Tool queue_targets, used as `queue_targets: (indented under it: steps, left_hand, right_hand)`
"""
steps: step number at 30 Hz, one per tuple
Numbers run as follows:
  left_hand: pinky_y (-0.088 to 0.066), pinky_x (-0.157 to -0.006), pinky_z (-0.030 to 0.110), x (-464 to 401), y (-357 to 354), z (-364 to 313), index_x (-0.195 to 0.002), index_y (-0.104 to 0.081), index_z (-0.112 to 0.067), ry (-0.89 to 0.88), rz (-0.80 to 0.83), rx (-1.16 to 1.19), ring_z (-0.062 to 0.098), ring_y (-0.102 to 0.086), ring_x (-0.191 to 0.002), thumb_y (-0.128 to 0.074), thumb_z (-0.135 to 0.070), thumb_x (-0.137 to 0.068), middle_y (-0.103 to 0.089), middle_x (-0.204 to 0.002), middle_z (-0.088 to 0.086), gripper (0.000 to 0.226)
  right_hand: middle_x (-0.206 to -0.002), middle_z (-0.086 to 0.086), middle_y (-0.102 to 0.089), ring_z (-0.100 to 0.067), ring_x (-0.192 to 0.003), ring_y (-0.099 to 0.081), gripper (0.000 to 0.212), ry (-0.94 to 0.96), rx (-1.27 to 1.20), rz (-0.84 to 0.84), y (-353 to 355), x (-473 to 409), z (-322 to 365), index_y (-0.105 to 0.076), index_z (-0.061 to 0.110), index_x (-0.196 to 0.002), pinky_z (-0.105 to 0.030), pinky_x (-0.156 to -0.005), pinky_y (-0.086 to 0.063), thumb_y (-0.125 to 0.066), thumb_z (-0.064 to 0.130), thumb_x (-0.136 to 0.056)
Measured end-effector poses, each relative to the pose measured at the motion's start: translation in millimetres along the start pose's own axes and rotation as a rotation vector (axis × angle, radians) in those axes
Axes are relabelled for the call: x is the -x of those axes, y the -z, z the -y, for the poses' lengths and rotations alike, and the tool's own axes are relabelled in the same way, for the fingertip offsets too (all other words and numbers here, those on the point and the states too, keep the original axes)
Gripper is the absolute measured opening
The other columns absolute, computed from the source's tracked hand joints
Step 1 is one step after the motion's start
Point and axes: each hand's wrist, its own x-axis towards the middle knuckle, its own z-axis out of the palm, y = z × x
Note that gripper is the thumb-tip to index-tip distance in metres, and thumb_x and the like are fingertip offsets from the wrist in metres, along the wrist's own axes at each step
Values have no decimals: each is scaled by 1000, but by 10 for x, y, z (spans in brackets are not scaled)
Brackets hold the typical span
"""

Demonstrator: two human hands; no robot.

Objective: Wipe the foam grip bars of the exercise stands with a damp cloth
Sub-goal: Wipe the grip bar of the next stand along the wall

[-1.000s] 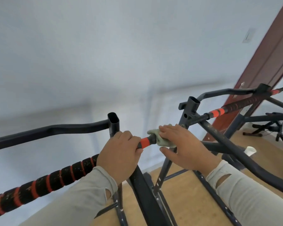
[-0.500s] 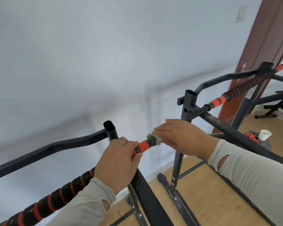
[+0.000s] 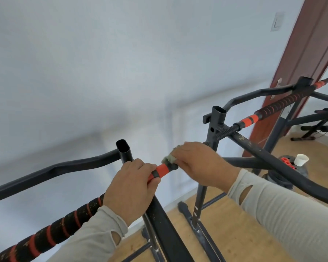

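Mostly hidden, the cloth (image 3: 168, 159) is pinched by the right hand (image 3: 201, 164); left hand (image 3: 130, 188) grips the bar (image 3: 162, 170).

a white paper cup (image 3: 301, 159) sits by red-and-black weight plates (image 3: 288, 163) on the wooden floor (image 3: 233, 237). a brown door (image 3: 311, 53) stands beside a wall switch (image 3: 277, 21).

A pale blue-grey wall (image 3: 102, 63) is seen above a light wooden floor (image 3: 225, 233). A reddish-brown door (image 3: 311, 53) is set at the right, with a white light switch (image 3: 277, 21) mounted beside it.
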Motion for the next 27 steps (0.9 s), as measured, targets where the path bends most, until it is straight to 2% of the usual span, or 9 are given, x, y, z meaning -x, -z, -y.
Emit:
queue_targets:
  steps: [2,4,7,9,12,17,22,25,27]
  left_hand:
    - [-46,-92,29,-7,4,0,-124,-61,-30,5,-2,6,11,-48,-90,-49,-51,-97,-55,-99,-12,36]
    - [-46,-92,29,-4,2,-12,-124,-61,-30,13,-9,6,11,-47,-89,-50,-51,-97,-55,-99,-12,36]
    - [-47,-92,28,6,11,-23,-125,-61,-30,17,-7,4,11,-49,-90,-50,-51,-97,-55,-99,-13,37]
    - [-46,-92,27,4,17,-12,-126,-60,-31,24,4,14,11,-49,-92,-49,-51,-97,-54,-100,-13,37]
    - [-44,-94,27,-5,28,-1,-129,-58,-32,25,15,16,10,-48,-94,-49,-52,-97,-54,-103,-14,38]
    - [-42,-97,25,-4,31,-1,-130,-57,-33,24,22,17,9,-46,-96,-47,-52,-98,-53,-104,-15,38]
    - [-42,-98,25,-7,22,5,-129,-56,-34,23,33,19,10,-48,-97,-45,-54,-98,-52,-104,-15,39]
    - [-43,-96,25,-7,15,19,-127,-57,-34,20,37,23,10,-48,-96,-46,-54,-97,-52,-103,-16,38]
    - [-46,-94,27,-14,0,22,-123,-60,-33,14,29,28,10,-49,-93,-50,-52,-96,-54,-101,-15,35]
  right_hand:
    - [-104,9,-72,-17,-96,-65,27,-3,111,20,48,111,-263,-69,24,-112,-43,-113,-40,-45,24,-100]
    - [-115,11,-73,-17,-102,-65,25,-65,221,65,169,227,-590,-70,25,-116,-43,-121,-32,-53,20,-98]
    - [-120,15,-71,-15,-104,-65,23,-89,277,44,274,241,-664,-72,27,-116,-42,-118,-34,-58,20,-99]
    - [-115,11,-73,-15,-110,-65,26,12,274,-45,112,182,-446,-73,25,-116,-37,-115,-36,-59,15,-97]
    - [-124,3,-72,-18,-121,-64,31,130,203,-158,-151,191,-160,-73,16,-121,-43,-115,-41,-68,10,-90]
    - [-140,22,-60,-9,-129,-57,44,-26,245,20,208,299,-680,-65,34,-132,-32,-118,-32,-64,14,-94]
    - [-88,18,-66,-11,-87,-63,25,-65,203,14,177,109,-314,-71,34,-106,-43,-106,-45,-60,14,-95]
    - [-95,12,-71,-15,-96,-66,18,22,33,21,34,19,-50,-68,30,-103,-42,-110,-42,-53,20,-101]
    - [-85,12,-67,-12,-83,-62,25,-54,36,114,192,6,-213,-60,38,-86,-34,-117,-33,-43,29,-103]
